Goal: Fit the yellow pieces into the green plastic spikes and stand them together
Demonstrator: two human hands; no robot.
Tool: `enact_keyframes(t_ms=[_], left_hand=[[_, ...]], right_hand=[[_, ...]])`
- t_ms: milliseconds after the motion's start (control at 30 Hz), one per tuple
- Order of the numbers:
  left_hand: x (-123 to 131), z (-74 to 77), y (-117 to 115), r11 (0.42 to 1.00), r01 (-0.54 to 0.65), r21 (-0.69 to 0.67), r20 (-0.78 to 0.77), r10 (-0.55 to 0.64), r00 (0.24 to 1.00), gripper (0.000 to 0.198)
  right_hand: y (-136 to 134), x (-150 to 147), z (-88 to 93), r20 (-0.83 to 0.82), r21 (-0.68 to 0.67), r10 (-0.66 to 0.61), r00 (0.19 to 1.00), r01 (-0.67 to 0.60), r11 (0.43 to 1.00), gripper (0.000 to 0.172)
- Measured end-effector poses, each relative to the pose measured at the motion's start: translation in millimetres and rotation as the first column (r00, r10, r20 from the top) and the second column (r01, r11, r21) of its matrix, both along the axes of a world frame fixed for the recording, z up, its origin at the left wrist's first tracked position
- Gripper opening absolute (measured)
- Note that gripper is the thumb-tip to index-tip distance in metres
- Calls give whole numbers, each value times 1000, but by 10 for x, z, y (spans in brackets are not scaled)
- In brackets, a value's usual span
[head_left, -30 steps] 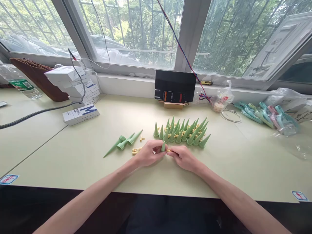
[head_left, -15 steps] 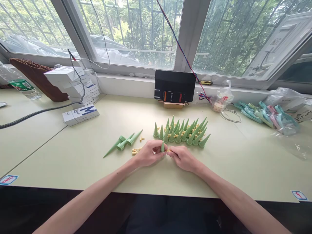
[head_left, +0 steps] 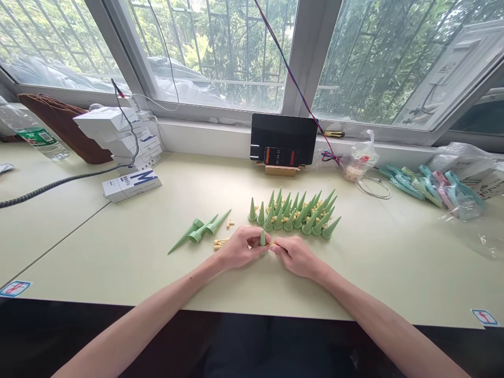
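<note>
In my left hand (head_left: 244, 247) is a green plant-watering spike (head_left: 262, 238), held point up between thumb and fingers. My right hand (head_left: 293, 254) is closed in a pinch on a small yellow valve (head_left: 271, 243) at the side of that spike; the fingertips hide most of it. Just beyond my hands stand several rows of green watering spikes (head_left: 288, 223), points up, with yellow valves at their sides. To the left lie three loose green spikes (head_left: 196, 237). A loose yellow T-shaped valve (head_left: 229, 223) and more yellow valves (head_left: 219, 244) lie beside my left hand, which partly covers them.
At the back, a phone (head_left: 280, 157) leans on a black panel (head_left: 283, 131) above a cardboard piece. White boxes (head_left: 132, 185) and a water bottle (head_left: 43, 139) stand left. A bagged cup (head_left: 356, 164), a white cable (head_left: 374, 189) and bagged pastel plastic items (head_left: 452, 191) lie right.
Both hands hold nearly the same pose at the spike. The whole view has shifted very slightly; nothing on the table has visibly moved.
</note>
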State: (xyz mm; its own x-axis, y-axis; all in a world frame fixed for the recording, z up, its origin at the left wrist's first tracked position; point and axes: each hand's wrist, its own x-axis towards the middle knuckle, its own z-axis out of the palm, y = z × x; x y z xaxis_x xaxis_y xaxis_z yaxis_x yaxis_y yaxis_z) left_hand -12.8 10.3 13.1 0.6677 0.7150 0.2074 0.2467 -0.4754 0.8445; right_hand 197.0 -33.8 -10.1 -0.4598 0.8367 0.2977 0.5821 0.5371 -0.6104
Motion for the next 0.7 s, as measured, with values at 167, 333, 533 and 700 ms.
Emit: enact_keyframes(t_ms=[167, 333, 533, 700], left_hand=[[-2, 3, 1, 1000, 3, -4, 7, -3, 1000, 14], [-1, -10, 7, 1000, -2, 10, 5, 2, 1000, 15], [1, -25, 6, 1000, -17, 15, 11, 16, 1000, 15], [0, -32, 5, 1000, -15, 5, 14, 15, 1000, 14]], right_hand=[[-1, -1, 8, 12, 12, -10, 1000, 10, 1000, 39], [0, -4, 7, 10, 11, -15, 1000, 15, 1000, 39], [-3, -10, 9, 8, 16, -14, 1000, 14, 1000, 41], [-3, -11, 11, 14, 12, -17, 1000, 17, 1000, 40]])
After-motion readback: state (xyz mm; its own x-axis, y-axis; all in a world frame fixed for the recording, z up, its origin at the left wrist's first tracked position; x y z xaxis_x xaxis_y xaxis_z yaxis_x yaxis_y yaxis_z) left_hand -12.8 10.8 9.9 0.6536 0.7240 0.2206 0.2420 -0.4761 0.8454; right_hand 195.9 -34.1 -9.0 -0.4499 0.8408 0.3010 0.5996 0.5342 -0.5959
